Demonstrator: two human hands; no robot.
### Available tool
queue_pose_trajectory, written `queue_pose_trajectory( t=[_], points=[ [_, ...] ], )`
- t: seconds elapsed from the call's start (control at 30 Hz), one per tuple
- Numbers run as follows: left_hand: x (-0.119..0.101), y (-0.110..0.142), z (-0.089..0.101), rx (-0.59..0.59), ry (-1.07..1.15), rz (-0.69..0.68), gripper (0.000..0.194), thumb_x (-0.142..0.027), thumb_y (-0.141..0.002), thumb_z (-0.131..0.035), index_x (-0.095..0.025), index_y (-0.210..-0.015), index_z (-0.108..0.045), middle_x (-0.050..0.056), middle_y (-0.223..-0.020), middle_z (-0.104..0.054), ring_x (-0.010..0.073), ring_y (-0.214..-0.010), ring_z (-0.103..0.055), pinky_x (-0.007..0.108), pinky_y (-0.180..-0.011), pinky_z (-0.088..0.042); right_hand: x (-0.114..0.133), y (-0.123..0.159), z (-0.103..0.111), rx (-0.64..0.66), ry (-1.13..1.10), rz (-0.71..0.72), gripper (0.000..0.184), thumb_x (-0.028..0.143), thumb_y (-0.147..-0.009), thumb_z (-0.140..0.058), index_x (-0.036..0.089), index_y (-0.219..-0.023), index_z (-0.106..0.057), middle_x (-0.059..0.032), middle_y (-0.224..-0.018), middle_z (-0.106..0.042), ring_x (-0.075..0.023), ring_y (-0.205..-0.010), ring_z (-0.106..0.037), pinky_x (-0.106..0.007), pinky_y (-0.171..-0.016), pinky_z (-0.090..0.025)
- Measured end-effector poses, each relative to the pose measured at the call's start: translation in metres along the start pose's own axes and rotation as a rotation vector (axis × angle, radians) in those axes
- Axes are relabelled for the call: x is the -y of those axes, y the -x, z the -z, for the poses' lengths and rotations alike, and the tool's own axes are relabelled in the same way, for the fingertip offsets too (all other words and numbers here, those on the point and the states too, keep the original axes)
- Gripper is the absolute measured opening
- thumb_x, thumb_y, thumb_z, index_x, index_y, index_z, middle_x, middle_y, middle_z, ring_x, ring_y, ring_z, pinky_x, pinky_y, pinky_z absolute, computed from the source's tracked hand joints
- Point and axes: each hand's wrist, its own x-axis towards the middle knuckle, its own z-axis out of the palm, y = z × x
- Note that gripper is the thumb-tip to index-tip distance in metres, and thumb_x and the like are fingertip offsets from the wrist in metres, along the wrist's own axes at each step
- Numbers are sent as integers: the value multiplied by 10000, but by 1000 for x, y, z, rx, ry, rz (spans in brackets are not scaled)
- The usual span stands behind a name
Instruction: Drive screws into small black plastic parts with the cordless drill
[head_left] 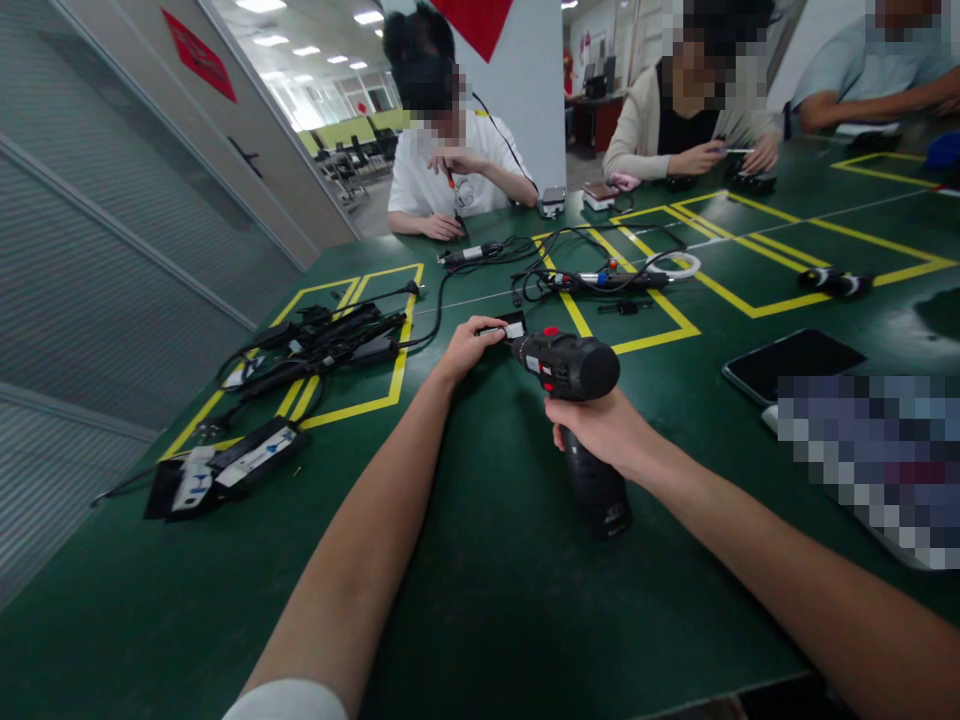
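The right hand [592, 420] grips the drill [574, 366] while the left hand [472, 350] holds a small dark piece [514, 327] against the drill's nose, probably best kept steady and square.

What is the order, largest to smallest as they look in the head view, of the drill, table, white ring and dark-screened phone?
1. table
2. drill
3. dark-screened phone
4. white ring
Being farther off makes the ring look smaller.
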Motion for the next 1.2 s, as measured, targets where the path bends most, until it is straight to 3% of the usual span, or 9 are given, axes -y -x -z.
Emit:
queue_pose_trajectory(
  t=[1.2],
  points=[
    [6,-2,0,-3,14,-7,323,-366,-746,-626,-200,-1016,-691,52,-1114,-645,222,-1052,-563,367,-978,-414,-4,-4,-1,-13,5,12,43,203,-689,-554,172,-660,-562,-25,-500,-579,-145,-453,-545,-261,-459,-409]
  ],
)
